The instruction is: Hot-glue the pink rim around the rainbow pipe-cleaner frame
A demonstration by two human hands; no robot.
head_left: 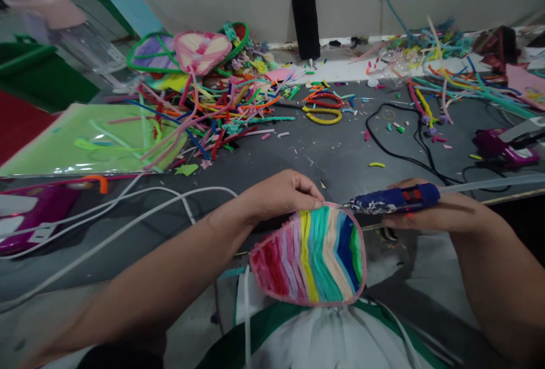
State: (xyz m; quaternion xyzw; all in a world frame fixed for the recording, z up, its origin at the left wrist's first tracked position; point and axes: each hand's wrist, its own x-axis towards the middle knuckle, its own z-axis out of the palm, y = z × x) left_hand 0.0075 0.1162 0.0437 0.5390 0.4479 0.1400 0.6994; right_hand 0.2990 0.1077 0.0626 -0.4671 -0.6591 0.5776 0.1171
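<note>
Across the view, one long grey tabletop [276, 156], flat, flecked with pale marks. At its left, one light-green packet [46, 142], rectangular, under glossy plastic. Beyond it, one tangled heap of fuzzy stems [242, 99], many colours, too many to count. One striped panel [317, 255], rounded, tapering leftward, pink rim, bent stripes of fuzzy texture; it sits upper edge near the tabletop's near side, above the lap.

Two hands. Left hand [292, 193]: grip narrow, thumb and fingers pinching the panel's top rim. Right hand [430, 222]: grip wrapped around one blue glue gun [395, 198], nozzle crusted whitish, tip at the rim; contact cannot be told. One translucent rod [489, 181] projects from its rear.

Two magenta devices [506, 150], hard and shiny, one at each side. One black phone [305, 28], rectangular, leaning on the wall. Two oval loops [322, 122], one red, one yellow. Smallest: one curved yellow stub [377, 164].
</note>
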